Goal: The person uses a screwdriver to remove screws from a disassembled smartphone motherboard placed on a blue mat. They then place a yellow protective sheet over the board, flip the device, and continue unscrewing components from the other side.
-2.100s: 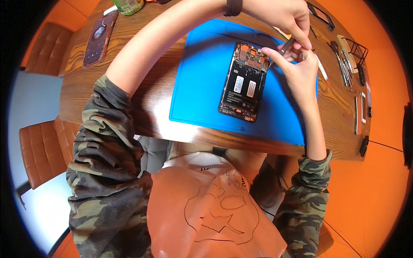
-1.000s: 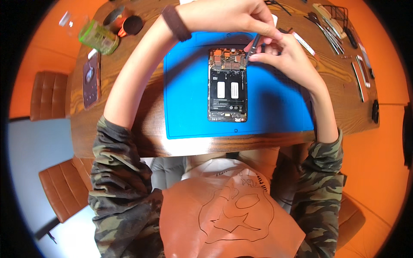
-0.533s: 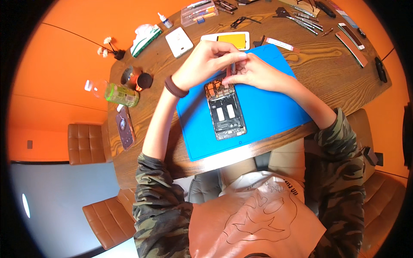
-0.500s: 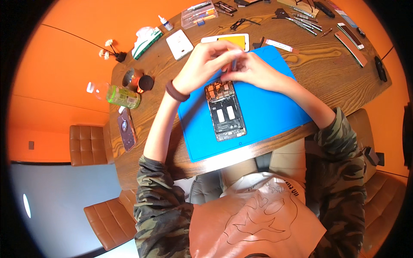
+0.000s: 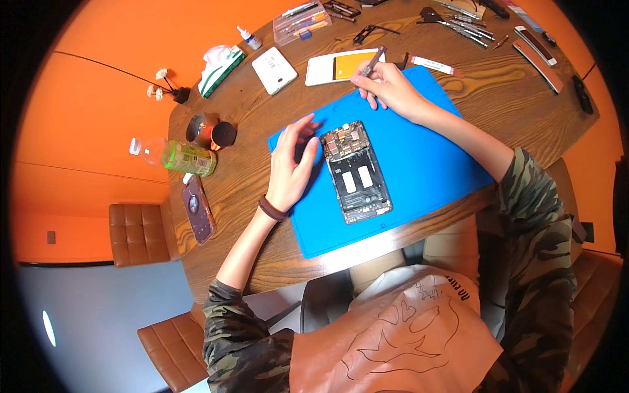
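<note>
On blue mat [image 5: 419, 170] | opened phone [image 5: 356, 171]: back off, circuit board exposed

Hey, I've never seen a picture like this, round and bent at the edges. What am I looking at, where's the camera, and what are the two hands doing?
The camera sits on the person's head and looks down, so the picture is round and straight edges curve. No machine here: both arms in camouflage sleeves belong to that person. They sit at a wooden table with a blue work mat on it. On the mat lies an opened phone, its inner parts showing. The left hand rests beside it, touching its edge. The right hand holds a thin tool at the mat's far edge. Around lie a green bottle, a white phone cover, another phone and more tools.
</note>
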The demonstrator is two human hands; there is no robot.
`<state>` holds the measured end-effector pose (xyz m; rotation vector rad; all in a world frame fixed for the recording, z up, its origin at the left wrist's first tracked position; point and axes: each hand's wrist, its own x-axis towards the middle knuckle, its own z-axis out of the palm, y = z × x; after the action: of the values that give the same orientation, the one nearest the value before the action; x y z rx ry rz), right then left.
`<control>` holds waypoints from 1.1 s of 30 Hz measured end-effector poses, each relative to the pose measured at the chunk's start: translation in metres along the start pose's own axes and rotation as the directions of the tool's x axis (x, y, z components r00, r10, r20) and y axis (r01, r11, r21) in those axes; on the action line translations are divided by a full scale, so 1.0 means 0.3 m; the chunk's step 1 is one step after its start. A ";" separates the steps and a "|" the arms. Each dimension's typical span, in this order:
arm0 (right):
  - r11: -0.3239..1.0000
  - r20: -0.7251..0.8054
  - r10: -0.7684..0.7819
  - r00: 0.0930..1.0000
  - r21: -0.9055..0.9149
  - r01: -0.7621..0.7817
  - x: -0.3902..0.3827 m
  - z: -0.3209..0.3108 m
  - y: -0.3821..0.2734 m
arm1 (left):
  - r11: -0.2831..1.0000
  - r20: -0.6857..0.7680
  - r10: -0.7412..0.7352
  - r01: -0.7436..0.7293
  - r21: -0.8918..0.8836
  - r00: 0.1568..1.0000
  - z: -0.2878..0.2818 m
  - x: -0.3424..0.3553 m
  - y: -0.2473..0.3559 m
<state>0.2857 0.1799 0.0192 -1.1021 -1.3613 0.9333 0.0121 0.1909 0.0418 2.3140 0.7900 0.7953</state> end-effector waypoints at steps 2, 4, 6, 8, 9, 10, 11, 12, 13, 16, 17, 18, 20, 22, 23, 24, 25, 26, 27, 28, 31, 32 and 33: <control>0.999 0.020 0.039 0.999 -0.007 -0.039 0.010 0.013 0.003 | 0.993 0.050 0.084 -0.087 0.084 0.995 0.004 0.003 -0.002; 0.998 0.041 0.058 0.997 -0.020 -0.057 0.015 0.016 0.005 | 0.976 0.080 0.118 -0.131 0.175 0.990 0.002 0.010 0.004; 0.998 0.025 0.064 0.998 -0.021 -0.064 0.014 0.013 0.006 | 0.963 0.103 0.142 -0.162 0.217 0.985 -0.001 0.010 0.012; 0.996 -0.002 0.085 0.996 -0.041 -0.085 0.011 0.009 0.003 | 0.963 0.111 0.129 -0.151 0.225 0.985 -0.005 0.009 0.012; 0.996 0.010 0.069 0.998 -0.057 -0.068 0.011 0.008 0.004 | 0.962 0.116 0.125 -0.149 0.229 0.985 -0.004 0.008 0.009; 0.995 0.008 0.067 0.998 -0.081 -0.066 0.007 0.006 -0.002 | 0.964 0.114 0.129 -0.152 0.220 0.985 -0.006 0.008 0.007; 0.994 0.007 0.057 0.998 -0.098 -0.056 0.005 0.006 -0.003 | 0.963 0.111 0.133 -0.155 0.221 0.985 -0.002 0.007 0.003; 0.990 0.000 0.059 0.998 -0.126 -0.058 0.003 0.006 -0.008 | 0.964 0.111 0.134 -0.155 0.214 0.985 -0.003 0.008 0.001; 0.987 -0.007 0.056 0.998 -0.154 -0.057 0.000 0.005 -0.010 | 0.968 0.100 0.133 -0.150 0.199 0.986 0.000 0.007 -0.002; 0.985 -0.011 0.056 0.998 -0.165 -0.057 -0.007 0.007 -0.019 | 0.975 0.080 0.130 -0.142 0.170 0.988 0.007 0.007 -0.002; 0.987 -0.022 0.048 0.999 -0.156 -0.051 -0.010 0.007 -0.021 | 0.976 0.081 0.126 -0.139 0.169 0.989 0.007 0.008 -0.001; 0.990 -0.002 0.052 0.999 -0.133 -0.051 -0.011 0.008 -0.021 | 0.976 0.083 0.122 -0.135 0.169 0.989 0.009 0.008 0.000; 0.996 0.013 0.040 0.999 -0.082 -0.039 -0.012 0.010 -0.023 | 0.969 0.087 0.133 -0.148 0.197 0.987 0.009 0.008 0.004; 0.992 0.018 0.032 0.999 -0.124 -0.030 -0.012 0.012 -0.026 | 0.964 0.091 0.140 -0.157 0.214 0.986 0.007 0.008 0.007; 0.989 0.024 0.038 0.999 -0.143 -0.034 -0.011 0.012 -0.028 | 0.964 0.092 0.141 -0.158 0.216 0.986 0.007 0.008 0.008; 0.988 0.012 0.036 0.999 -0.153 -0.033 -0.011 0.012 -0.030 | 0.963 0.092 0.143 -0.159 0.217 0.986 0.007 0.008 0.009; 0.986 0.007 0.038 0.999 -0.162 -0.036 -0.011 0.011 -0.032 | 0.962 0.092 0.145 -0.163 0.221 0.985 0.007 0.008 0.009; 0.984 -0.008 0.048 0.999 -0.174 -0.049 -0.012 0.011 -0.034 | 0.960 0.092 0.147 -0.165 0.225 0.985 0.007 0.009 0.010; 0.984 -0.014 0.046 0.999 -0.172 -0.048 -0.013 0.010 -0.034 | 0.960 0.091 0.149 -0.166 0.226 0.985 0.007 0.009 0.009; 0.983 -0.030 0.050 0.998 -0.174 -0.055 -0.014 0.009 -0.035 | 0.959 0.092 0.150 -0.168 0.228 0.984 0.007 0.009 0.010; 0.984 -0.074 0.054 0.996 -0.168 -0.066 -0.015 0.009 -0.033 | 0.960 0.096 0.147 -0.165 0.228 0.984 0.006 0.008 0.010; 0.984 -0.086 0.058 0.995 -0.163 -0.071 -0.015 0.009 -0.031 | 0.961 0.095 0.142 -0.160 0.224 0.985 0.006 0.008 0.009; 0.984 -0.088 0.056 0.995 -0.161 -0.069 -0.014 0.009 -0.029 | 0.963 0.094 0.137 -0.155 0.220 0.986 0.006 0.008 0.009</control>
<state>0.2820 0.1737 0.0262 -1.3012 -1.3601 0.8218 0.0159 0.1902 0.0431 2.6154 0.7139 0.7026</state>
